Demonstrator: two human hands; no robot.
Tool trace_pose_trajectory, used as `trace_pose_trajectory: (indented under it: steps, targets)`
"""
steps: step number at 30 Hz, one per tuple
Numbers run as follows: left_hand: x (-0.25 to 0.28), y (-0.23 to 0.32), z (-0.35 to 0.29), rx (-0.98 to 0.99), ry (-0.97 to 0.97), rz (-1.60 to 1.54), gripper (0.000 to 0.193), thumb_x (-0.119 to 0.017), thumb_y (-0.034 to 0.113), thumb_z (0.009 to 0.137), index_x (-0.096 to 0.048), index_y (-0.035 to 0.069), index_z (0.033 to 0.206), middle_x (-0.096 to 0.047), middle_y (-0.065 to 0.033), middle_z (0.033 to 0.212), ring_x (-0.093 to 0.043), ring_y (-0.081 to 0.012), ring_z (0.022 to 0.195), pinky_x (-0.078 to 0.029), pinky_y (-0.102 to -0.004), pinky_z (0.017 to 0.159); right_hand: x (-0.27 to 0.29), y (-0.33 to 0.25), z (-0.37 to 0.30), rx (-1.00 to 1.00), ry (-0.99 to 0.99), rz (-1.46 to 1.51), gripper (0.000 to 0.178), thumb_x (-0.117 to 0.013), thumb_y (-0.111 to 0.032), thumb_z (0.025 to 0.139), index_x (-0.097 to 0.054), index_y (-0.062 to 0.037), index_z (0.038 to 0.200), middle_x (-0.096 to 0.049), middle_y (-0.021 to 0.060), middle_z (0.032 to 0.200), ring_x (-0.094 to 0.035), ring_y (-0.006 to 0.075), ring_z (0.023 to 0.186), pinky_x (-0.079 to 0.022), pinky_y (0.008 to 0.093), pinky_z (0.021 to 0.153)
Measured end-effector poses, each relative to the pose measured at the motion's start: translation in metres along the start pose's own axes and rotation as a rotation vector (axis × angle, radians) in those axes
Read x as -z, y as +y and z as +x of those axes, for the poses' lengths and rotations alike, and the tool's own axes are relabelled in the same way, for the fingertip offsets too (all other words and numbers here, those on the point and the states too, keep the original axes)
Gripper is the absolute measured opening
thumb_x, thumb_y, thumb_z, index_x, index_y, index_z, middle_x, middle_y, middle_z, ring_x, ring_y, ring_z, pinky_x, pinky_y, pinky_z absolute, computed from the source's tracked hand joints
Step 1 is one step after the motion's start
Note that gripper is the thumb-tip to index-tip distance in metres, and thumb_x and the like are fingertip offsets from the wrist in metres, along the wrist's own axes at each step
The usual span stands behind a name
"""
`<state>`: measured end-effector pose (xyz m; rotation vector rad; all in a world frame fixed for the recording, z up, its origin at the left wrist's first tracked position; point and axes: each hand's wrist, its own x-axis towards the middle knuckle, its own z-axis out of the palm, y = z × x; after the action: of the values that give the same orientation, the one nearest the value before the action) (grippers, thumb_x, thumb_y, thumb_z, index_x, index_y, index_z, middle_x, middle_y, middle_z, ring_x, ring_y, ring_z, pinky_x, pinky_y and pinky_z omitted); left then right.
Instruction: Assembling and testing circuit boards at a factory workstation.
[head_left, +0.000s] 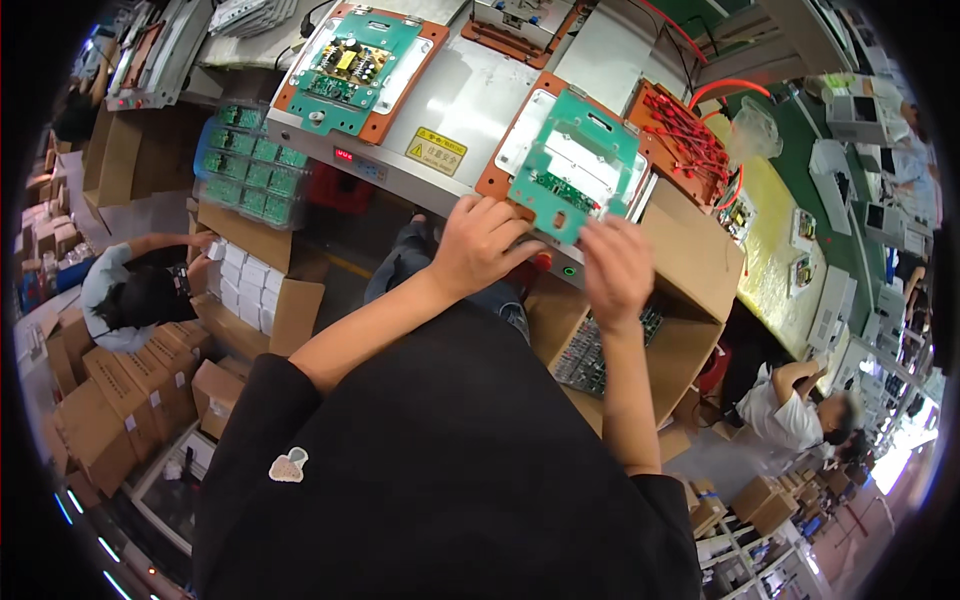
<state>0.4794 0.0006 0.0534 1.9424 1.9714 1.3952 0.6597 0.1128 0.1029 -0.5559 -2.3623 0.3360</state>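
While a metal bench (455, 85) spans the space before us, an open cardboard box (690, 250) stands at its near right. On the bench we see an orange-brown base (494, 181) under a green plate (546, 150). Our left hand (482, 246), fingers curled, is at the plate's near left; our right hand (617, 268), blurred, bends at its near right. We cannot tell whether either grips it. A small circuit board (562, 187) sits in the plate.

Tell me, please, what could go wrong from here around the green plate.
The left hand is close to the red button, so a stray brush might press it. The right hand is at the near right corner of the green plate; an uneven push could shift it on its orange base.
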Motion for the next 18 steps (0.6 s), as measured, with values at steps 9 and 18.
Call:
trace_pose_trajectory:
  steps: [9,18]
  targets:
    - [0.013,-0.004,0.026,0.027,-0.195,-0.071,0.017,-0.074,0.007,0.079,-0.067,0.004,0.094,-0.062,-0.0088,0.092,-0.061,-0.0282,0.084,-0.046,-0.0378,0.075,-0.041,-0.022,-0.047,-0.161,-0.164,-0.082,0.045,-0.057,0.008,0.077,-0.069,-0.0061,0.118,-0.065,0.008,0.128,-0.054,0.0311,0.129,-0.036,0.0511,0.111]
    - [0.048,-0.045,0.03,-0.178,-0.544,-0.205,0.021,-0.068,-0.001,0.083,-0.067,0.0,0.104,-0.062,-0.0127,0.1,-0.062,-0.0314,0.094,-0.051,-0.039,0.082,-0.017,-0.012,-0.073,-0.611,0.429,-0.079,0.016,-0.059,0.005,0.088,-0.068,0.0009,0.1,-0.069,0.0145,0.1,-0.066,0.0276,0.094,-0.051,0.0342,0.085]
